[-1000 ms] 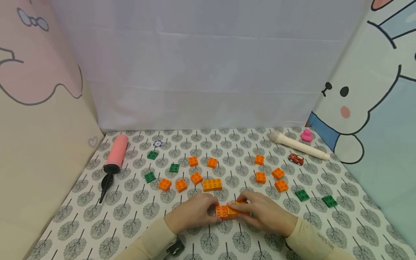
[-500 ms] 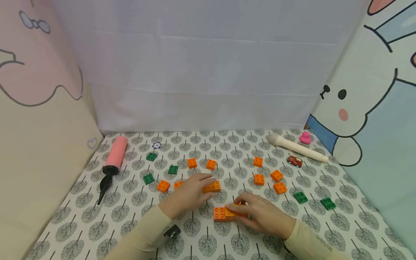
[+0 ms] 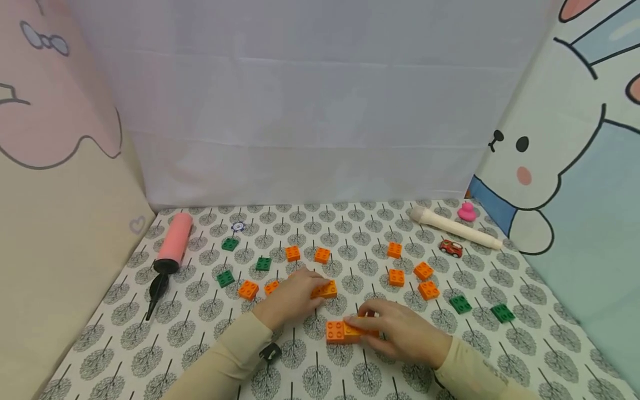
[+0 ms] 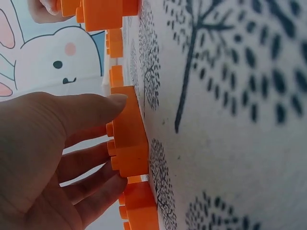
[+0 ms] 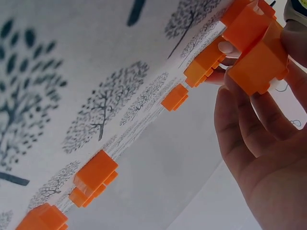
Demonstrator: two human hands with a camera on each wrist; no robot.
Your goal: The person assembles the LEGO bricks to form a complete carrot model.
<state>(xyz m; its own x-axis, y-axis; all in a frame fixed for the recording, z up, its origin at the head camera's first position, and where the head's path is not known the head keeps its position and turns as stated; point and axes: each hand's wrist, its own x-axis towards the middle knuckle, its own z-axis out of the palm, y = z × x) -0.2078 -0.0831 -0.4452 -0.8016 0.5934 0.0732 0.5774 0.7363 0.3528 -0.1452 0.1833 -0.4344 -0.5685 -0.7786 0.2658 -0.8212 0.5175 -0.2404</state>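
My left hand (image 3: 292,297) pinches a long yellowish-orange toy building brick (image 3: 327,289) lying studs up. In the left wrist view the thumb lies along one side of this long brick (image 4: 129,134), with fingers at the opposite side. Nearer my body, the right hand (image 3: 402,333) holds a stack of joined orange bricks (image 3: 335,332). The right wrist view shows its thumb and fingers around the upper brick (image 5: 261,60), which sits offset on the lower brick (image 5: 247,26). Part of the stack is hidden behind the right fingers.
Several small orange bricks (image 3: 322,255) and green bricks (image 3: 263,264) are scattered beyond and beside both hands. A pink pump (image 3: 176,239) lies at left. At the back right are a toy microphone (image 3: 455,227), a red toy car (image 3: 451,248) and a pink duck (image 3: 467,211).
My left hand has left the stack's left end, reached forward and left, and taken hold of the long brick. The right hand keeps holding the stack in nearly the same place.
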